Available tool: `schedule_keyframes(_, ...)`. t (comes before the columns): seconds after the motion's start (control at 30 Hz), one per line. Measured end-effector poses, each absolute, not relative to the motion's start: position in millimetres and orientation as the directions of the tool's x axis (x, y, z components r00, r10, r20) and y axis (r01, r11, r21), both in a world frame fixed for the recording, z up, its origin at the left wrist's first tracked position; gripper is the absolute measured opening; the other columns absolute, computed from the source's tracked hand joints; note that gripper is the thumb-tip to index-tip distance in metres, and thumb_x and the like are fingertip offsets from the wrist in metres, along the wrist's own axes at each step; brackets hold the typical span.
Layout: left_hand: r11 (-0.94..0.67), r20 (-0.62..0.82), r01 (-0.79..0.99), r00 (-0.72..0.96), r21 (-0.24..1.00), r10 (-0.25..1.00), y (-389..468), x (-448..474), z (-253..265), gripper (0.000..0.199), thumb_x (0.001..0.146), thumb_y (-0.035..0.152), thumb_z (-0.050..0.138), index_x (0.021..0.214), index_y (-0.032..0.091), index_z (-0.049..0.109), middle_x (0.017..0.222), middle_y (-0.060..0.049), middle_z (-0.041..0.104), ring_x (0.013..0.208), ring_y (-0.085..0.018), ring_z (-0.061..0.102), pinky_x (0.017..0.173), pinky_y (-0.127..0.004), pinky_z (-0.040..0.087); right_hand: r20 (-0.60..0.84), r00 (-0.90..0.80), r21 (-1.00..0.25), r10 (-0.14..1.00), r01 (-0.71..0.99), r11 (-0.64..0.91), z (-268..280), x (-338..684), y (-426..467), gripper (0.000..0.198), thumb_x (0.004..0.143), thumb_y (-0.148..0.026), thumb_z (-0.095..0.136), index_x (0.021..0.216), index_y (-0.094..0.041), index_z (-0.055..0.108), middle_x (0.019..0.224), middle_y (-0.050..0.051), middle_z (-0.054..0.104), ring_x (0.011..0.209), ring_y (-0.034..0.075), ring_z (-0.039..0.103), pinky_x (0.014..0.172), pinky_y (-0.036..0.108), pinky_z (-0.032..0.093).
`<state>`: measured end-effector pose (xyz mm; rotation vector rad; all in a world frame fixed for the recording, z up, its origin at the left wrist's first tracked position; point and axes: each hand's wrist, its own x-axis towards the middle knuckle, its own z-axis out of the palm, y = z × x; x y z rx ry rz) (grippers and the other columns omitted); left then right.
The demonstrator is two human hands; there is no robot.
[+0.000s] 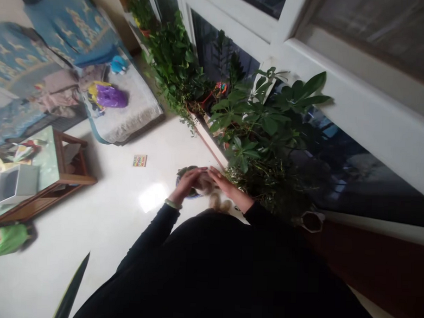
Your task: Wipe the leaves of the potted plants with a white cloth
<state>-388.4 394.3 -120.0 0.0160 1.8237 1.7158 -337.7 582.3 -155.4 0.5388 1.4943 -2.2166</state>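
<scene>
In front of my black top, my left hand (189, 180) and my right hand (228, 184) reach forward with fingers stretched out. Their fingertips come together or nearly so, and nothing shows between them. A pale bracelet (173, 204) rings my left wrist. Below the hands, partly covered by them, a round plant pot (194, 194) with a bluish rim stands on the floor. Tan, fuzzy shapes that look like slippers (220, 204) show just under the hands. Leafy potted plants (243, 153) grow close to my right hand.
A low glass-topped table (46, 172) stands at left, beyond it a covered bed or sofa (137, 114) with a purple bag (111, 96). A small colourful card (140, 160) lies on the pale floor (116, 211). Windows (234, 18) line the right. A long leaf (73, 286) rises at lower left.
</scene>
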Motion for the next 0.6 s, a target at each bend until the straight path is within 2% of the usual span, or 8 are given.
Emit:
schedule_keyframes(0.03,0.156,-0.36,-0.326,-0.8,0.932,0.481,412.6,-379.8,-122.8,0.051,0.093,0.067,0.075,0.118,0.023,0.084,0.146,-0.014,0.076,0.139,-0.041,0.068,0.124,-0.055,0.052,-0.544,-0.826,-0.709,-0.145,0.545,-0.447,-149.8,-332.0,583.4,0.056,0.094,-0.07,0.074,0.128,-0.025,0.075,0.142,0.011,0.078,0.136,0.03,0.073,0.11,0.041,0.063)
schedule_keyframes(0.1,0.242,-0.181,-0.042,-0.79,0.969,0.586,441.8,-365.3,-127.7,0.051,0.095,0.07,0.073,0.106,0.022,0.086,0.164,-0.015,0.064,0.155,-0.045,0.055,0.134,-0.06,0.041,-0.594,-0.79,-0.565,-0.154,0.545,-0.62,-141.8,-320.0,586.2,0.049,0.094,-0.066,0.075,0.115,-0.022,0.077,0.118,0.011,0.084,0.113,0.029,0.081,0.091,0.036,0.068)
schedule_keyframes(0.17,0.363,-0.06,0.248,-0.75,0.898,0.659,458.5,-354.2,-131.8,0.054,0.099,0.071,0.067,0.105,0.021,0.086,0.171,-0.017,0.056,0.167,-0.047,0.038,0.14,-0.065,0.027,-0.645,-0.759,-0.496,-0.086,0.502,-0.709,-138.7,-307.0,591.3,0.036,0.089,-0.054,0.084,0.103,-0.022,0.077,0.104,0.009,0.085,0.098,0.026,0.081,0.077,0.031,0.067)
schedule_keyframes(0.23,0.413,0.0,0.436,-0.688,0.8,0.726,463.7,-346.4,-135.9,0.058,0.103,0.071,0.059,0.116,0.021,0.085,0.179,-0.017,0.044,0.173,-0.047,0.026,0.142,-0.066,0.019,-0.666,-0.744,-0.51,0.048,0.408,-0.757,-139.6,-293.3,600.9,0.025,0.083,-0.04,0.088,0.097,-0.023,0.076,0.1,0.007,0.084,0.09,0.023,0.08,0.071,0.028,0.064)
schedule_keyframes(0.33,0.342,0.041,0.552,-0.567,0.76,0.823,460.5,-343.6,-145.6,0.064,0.104,0.072,0.06,0.144,0.025,0.076,0.187,-0.014,0.03,0.176,-0.043,0.02,0.144,-0.064,0.016,-0.677,-0.702,-0.536,0.222,0.264,-0.802,-143.8,-272.8,626.5,0.016,0.085,-0.032,0.084,0.096,-0.024,0.075,0.096,0.003,0.084,0.085,0.02,0.079,0.072,0.028,0.065)
schedule_keyframes(0.4,0.314,0.002,0.439,-0.584,0.842,0.811,458.4,-351.0,-157.1,0.072,0.098,0.072,0.069,0.154,0.027,0.069,0.184,-0.014,0.035,0.175,-0.041,0.025,0.144,-0.062,0.017,-0.685,-0.668,-0.547,0.291,0.208,-0.811,-145.7,-260.1,650.2,0.01,0.09,-0.033,0.078,0.092,-0.025,0.072,0.086,-0.001,0.081,0.077,0.017,0.076,0.071,0.029,0.065)
schedule_keyframes(0.5,0.308,-0.265,-0.081,-0.74,0.948,0.618,465.2,-378.4,-180.4,0.076,0.094,0.071,0.075,0.153,0.023,0.069,0.176,-0.016,0.049,0.168,-0.04,0.04,0.14,-0.061,0.03,-0.674,-0.62,-0.588,0.401,0.121,-0.8,-144.1,-242.6,685.5,0.024,0.095,-0.038,0.074,0.077,-0.026,0.063,0.063,-0.005,0.069,0.058,0.016,0.066,0.064,0.031,0.063)
schedule_keyframes(0.6,0.236,-0.425,-0.356,-0.703,0.904,0.57,490.6,-416.6,-200.9,0.067,0.107,0.066,0.049,0.152,0.019,0.068,0.169,-0.018,0.058,0.157,-0.038,0.056,0.131,-0.059,0.045,-0.628,-0.644,-0.621,0.438,0.075,-0.781,-136.2,-228.1,703.6,0.044,0.098,-0.06,0.067,0.069,-0.028,0.062,0.056,-0.001,0.064,0.055,0.02,0.066,0.063,0.038,0.065)
